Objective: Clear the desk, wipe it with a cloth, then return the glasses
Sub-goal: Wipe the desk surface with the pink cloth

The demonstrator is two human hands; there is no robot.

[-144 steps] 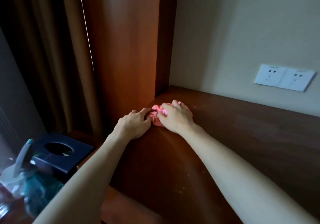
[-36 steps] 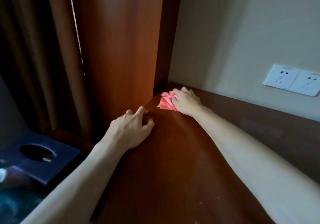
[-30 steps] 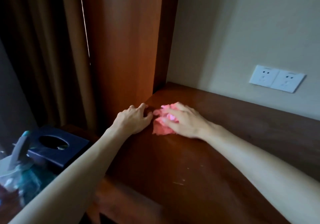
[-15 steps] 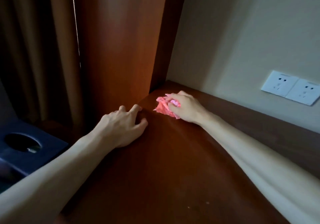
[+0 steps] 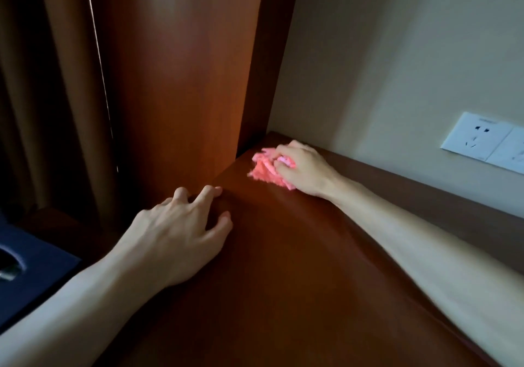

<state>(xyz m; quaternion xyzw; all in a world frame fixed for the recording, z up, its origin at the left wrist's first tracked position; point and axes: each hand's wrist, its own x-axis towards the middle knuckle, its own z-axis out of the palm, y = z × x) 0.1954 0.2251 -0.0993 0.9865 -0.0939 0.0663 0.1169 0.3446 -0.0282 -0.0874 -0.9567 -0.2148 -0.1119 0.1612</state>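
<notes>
A crumpled pink cloth [image 5: 265,169] lies on the dark wooden desk [image 5: 283,267], near its far left corner. My right hand [image 5: 304,169] grips the cloth, with the fingers curled over its right part, and presses it down onto the wood. My left hand [image 5: 181,233] rests on the desk's left edge, its fingers spread and bent over the rim, holding nothing. No glasses are in view.
A tall wooden panel [image 5: 184,68] rises at the desk's left end, with brown curtains [image 5: 51,83] beyond it. A white wall socket [image 5: 485,142] sits on the beige wall at right. A dark blue tissue box [image 5: 25,264] stands low at left.
My right hand has pushed the cloth a little further into the far left corner of the desk. The left hand has stayed on the left edge.
</notes>
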